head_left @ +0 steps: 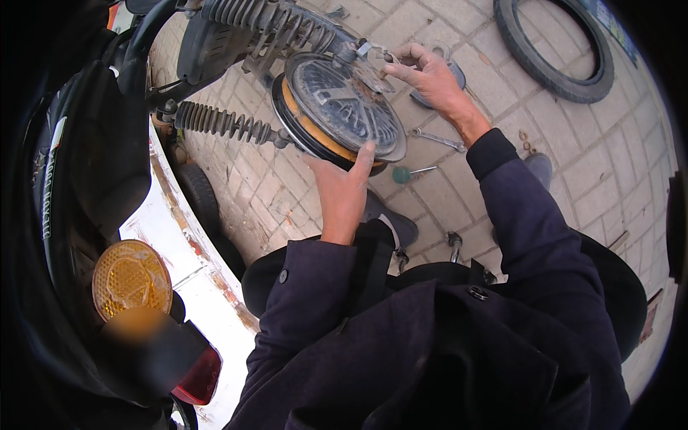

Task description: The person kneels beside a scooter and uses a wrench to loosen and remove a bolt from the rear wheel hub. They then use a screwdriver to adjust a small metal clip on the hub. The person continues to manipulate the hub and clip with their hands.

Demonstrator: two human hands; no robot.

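Note:
A dusty round wheel hub (351,107) with a ribbed grey cover and an orange-yellow band around its side sits tilted at the rear of a motorbike. It lies by the ends of two coil-spring shock absorbers, a lower one (222,123) and an upper one (276,21). My left hand (337,190) grips the hub's near edge, thumb on the cover, the other fingers hidden beneath. At the hub's far right side, my right hand (433,79) has thumb and forefinger closed by a small metal bracket (373,72) near the shock's end; what they pinch is too small to name.
A bare tyre (605,72) lies on the paving at the far right. A wrench (438,139), a green-handled screwdriver (403,175) and small rings (527,140) lie right of the hub. An amber reflector lamp (132,279) and white bodywork (179,265) stand close on my left.

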